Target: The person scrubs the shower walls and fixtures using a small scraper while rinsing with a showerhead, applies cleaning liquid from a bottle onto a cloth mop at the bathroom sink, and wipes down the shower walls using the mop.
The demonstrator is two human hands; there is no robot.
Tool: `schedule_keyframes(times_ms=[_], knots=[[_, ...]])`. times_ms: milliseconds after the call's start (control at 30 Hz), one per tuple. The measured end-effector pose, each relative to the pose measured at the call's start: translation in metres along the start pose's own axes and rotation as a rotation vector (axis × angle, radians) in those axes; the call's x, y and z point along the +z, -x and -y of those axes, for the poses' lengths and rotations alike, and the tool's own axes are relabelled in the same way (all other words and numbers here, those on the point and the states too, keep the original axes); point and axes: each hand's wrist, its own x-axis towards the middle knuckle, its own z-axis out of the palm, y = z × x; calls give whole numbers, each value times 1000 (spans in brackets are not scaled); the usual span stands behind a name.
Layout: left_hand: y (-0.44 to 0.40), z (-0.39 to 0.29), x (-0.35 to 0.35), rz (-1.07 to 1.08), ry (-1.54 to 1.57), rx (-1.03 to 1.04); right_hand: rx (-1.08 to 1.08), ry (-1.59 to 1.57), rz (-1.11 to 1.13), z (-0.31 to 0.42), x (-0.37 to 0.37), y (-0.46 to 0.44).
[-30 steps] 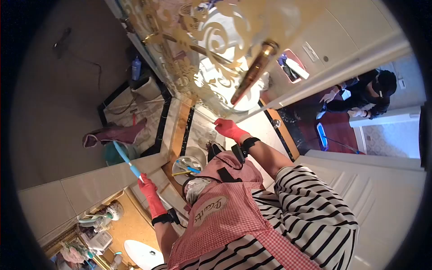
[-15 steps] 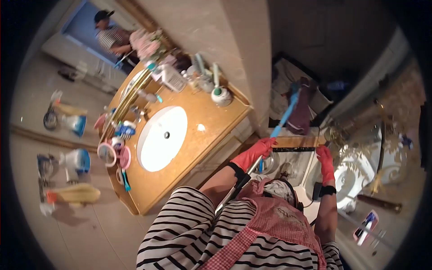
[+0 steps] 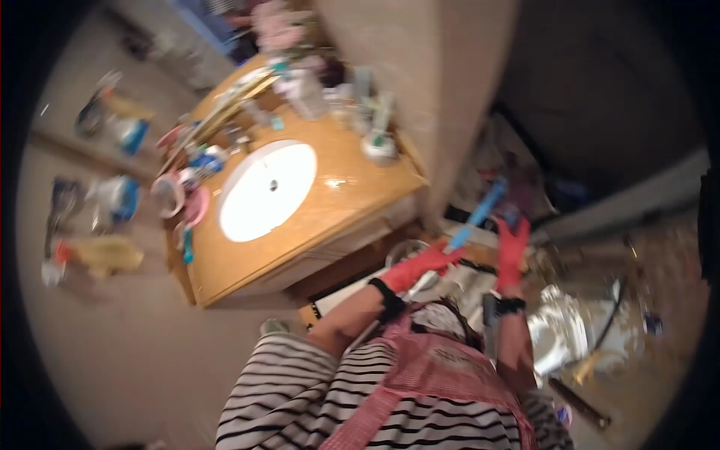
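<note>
A yellow glove-like item (image 3: 112,256) hangs on the wall at far left, beside pink containers (image 3: 169,193) at the edge of a wooden counter (image 3: 341,206) fitted with a white oval basin (image 3: 255,210). A white pot (image 3: 379,148), apparently holding a brush, stands at the counter's far corner. Near the middle, a person in a striped top and pink apron (image 3: 442,371) reaches forward in red gloves, the left hand (image 3: 420,268) wrapped around a pole (image 3: 478,214) where its blue section meets the pale shaft, which slants back past the forearm. A firm but unstrained grip at that join, with the shaft lined up along the forearm, would best check any swing at the far end. The right hand (image 3: 511,255) is raised just beside the blue section, near a dark purple cloth (image 3: 525,191) at the pole's far end; blur hides how far its fingers are parted and whether they touch the cloth or pole. Steadying the pole close to the cloth, with loose folds clear of the fingers, would give finer control. At right, a patterned glass panel (image 3: 559,330) calls for slow, narrow movements.
</note>
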Motion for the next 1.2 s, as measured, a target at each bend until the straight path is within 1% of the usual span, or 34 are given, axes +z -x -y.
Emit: schedule_keyframes(times_ms=[33, 67, 100, 133, 167, 200, 233, 267, 300, 333, 367, 400, 433, 500, 533, 567, 600, 633, 667, 700, 733, 767, 833, 867, 933, 967, 1000, 1033, 1067, 1100, 1133, 1167, 1200], knots=[[-12, 8, 5, -46, -72, 70, -102, 115, -5, 25, -2, 8], [-11, -7, 13, -69, 6, 56, -222, 135, 43, 32, -1, 11], [-13, -10, 18, -48, -30, 74, -514, 239, -26, 27, 4, 13], [-23, -2, 23, -60, -9, 46, -521, 368, 20, 36, 3, 15], [-31, 5, 23, -22, 54, 44, -532, 490, 80, 45, 3, 13], [-43, 17, 25, -48, 76, 30, -523, 497, 74, 45, 6, 7], [-51, 26, 27, -78, 98, 18, -596, 471, 138, 42, 7, 4], [-53, 21, 29, -70, 103, 6, -663, 446, 210, 41, 7, 7], [-55, 15, 30, -85, 73, -63, -654, 453, 216, 39, 8, 10], [-57, 12, 31, -99, 46, -129, -639, 423, 276, 41, 9, 13], [-59, 14, 33, -94, 56, -131, -625, 394, 335, 43, 7, 15], [-58, 14, 34, -158, 27, -160, -587, 339, 373, 46, 2, 13], [-59, 15, 34, -221, -4, -180, -595, 350, 369, 49, -6, 12], [-56, 26, 28, -240, -14, -174, -375, 171, 742, 54, -24, 16], [-50, 30, 26, -281, -89, -144, -417, 82, 620, 44, -29, 13], [-45, 33, 21, -322, -166, -111, -309, 57, 447, 40, -37, -1], [-41, 36, 15, -362, -242, -75, -286, 226, 218, 19, -39, -27], [-36, 38, 8, -350, -243, -71, -83, -4, 125, 39, -50, -50], [-28, 39, -1, -321, -272, -4, -286, 310, -36, 33, -55, -76], [-21, 39, -10, -293, -299, 66, -265, 273, -86, 23, -46, -95], [-13, 36, -17, -282, -298, 78, -250, 236, -139, 16, -39, -111], [-3, 31, -23, -269, -325, 69, -262, 242, -151, 20, -38, -121], [8, 33, -40, -259, -346, 62, 211, -169, 358, 30, -29, -130], [13, 38, -50, -247, -377, 82, 308, -79, 361, 42, -27, -129], [26, 41, -65, -246, -381, 139, 302, -111, 358, 31, -20, -125], [31, 48, -71, -249, -374, 134, 297, -149, 348, 45, -14, -115], [34, 53, -79, -217, -347, 140, 253, -169, 438, 59, -22, -97], [36, 55, -88, -195, -323, 151, 356, -93, 338, 39, -17, -99], [44, 49, -95, -142, -216, 43, 450, -22, 250, 14, -11, -108], [48, 57, -102, -182, -290, 128, 221, -3, 210, 12, 0, -102], [53, 64, -110, -180, -292, 120, 50, 380, 260, 0, 3, -114], [59, 69, -120, -173, -291, 108, 17, 676, 97, 64, 14, -74], [72, 62, -130, -172, -340, 101, -389, 559, -26, 60, 21, -62]])
